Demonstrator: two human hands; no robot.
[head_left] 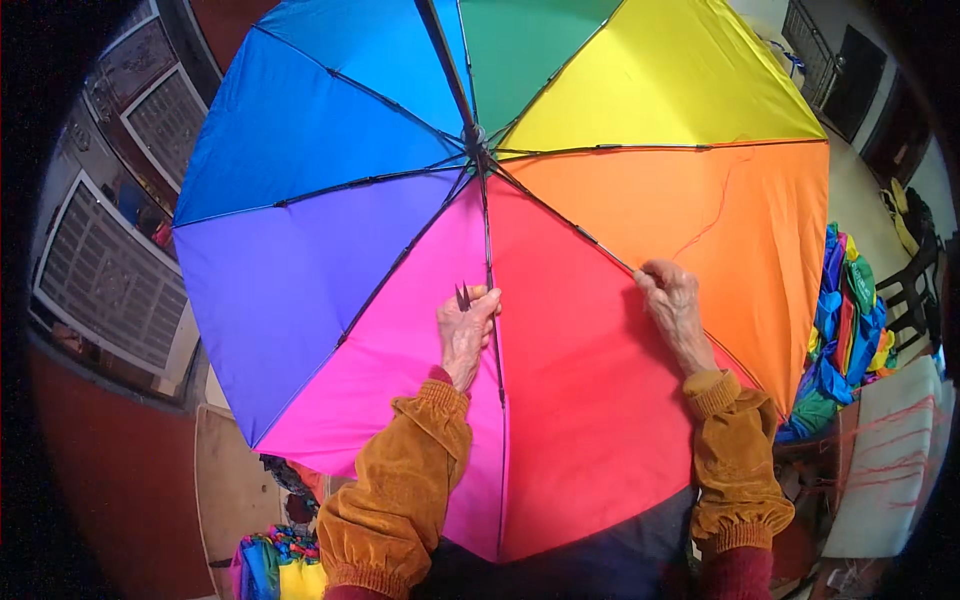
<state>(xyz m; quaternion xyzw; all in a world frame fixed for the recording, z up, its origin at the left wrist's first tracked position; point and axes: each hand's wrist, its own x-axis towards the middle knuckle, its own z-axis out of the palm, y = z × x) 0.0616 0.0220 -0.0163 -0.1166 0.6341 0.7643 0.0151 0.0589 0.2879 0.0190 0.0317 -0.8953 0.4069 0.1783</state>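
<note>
An open rainbow umbrella (590, 420) fills the middle of the view, its inside toward me, with black ribs meeting at a dark shaft (447, 55). In my left hand (464, 335) is a small pair of dark thread snips (462, 297), its two pointed blades sticking up out of the fist. The fingers of that hand also close at the rib between the pink and red panels. My right hand (672, 300) pinches the rib (597, 243) between the red and orange panels; its fingertips are partly hidden. A loose red thread (712, 222) runs over the orange panel above this hand.
To the right lies a heap of folded multicoloured cloth (848, 330) beside a dark chair (912, 290). Red threads hang over a pale board (890, 465) at the lower right. More rainbow cloth (270, 565) sits at the lower left, by a wooden surface (235, 480).
</note>
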